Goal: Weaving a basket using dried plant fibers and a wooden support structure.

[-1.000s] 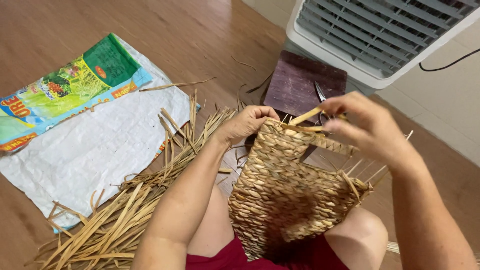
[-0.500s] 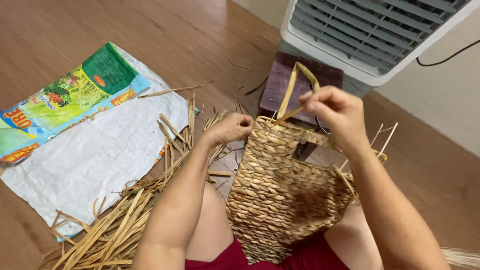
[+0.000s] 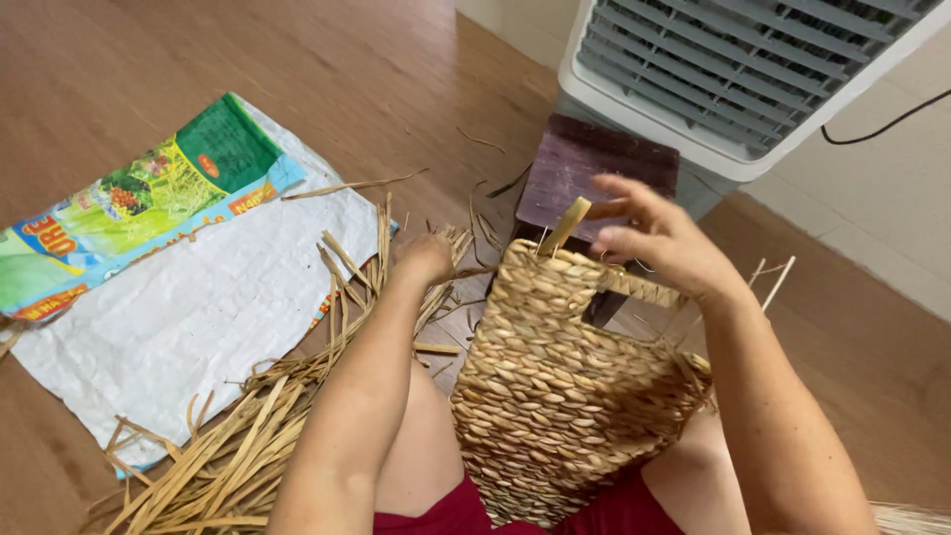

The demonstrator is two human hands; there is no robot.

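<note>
A woven basket (image 3: 565, 386) of dried straw rests on the person's lap, between the knees, with its rim pointing away from the body. The right hand (image 3: 659, 243) is over the far rim, fingers half spread; it touches a flat straw strip (image 3: 565, 226) that stands up from the rim. The left hand (image 3: 426, 258) is loosely closed at the left side of the rim; whether it pinches anything cannot be told. Loose straw (image 3: 248, 436) lies on the wooden floor (image 3: 327, 59) beside a plastic sack (image 3: 198, 297). A dark stool (image 3: 594, 168) and a fan (image 3: 753, 69) are behind.
</note>
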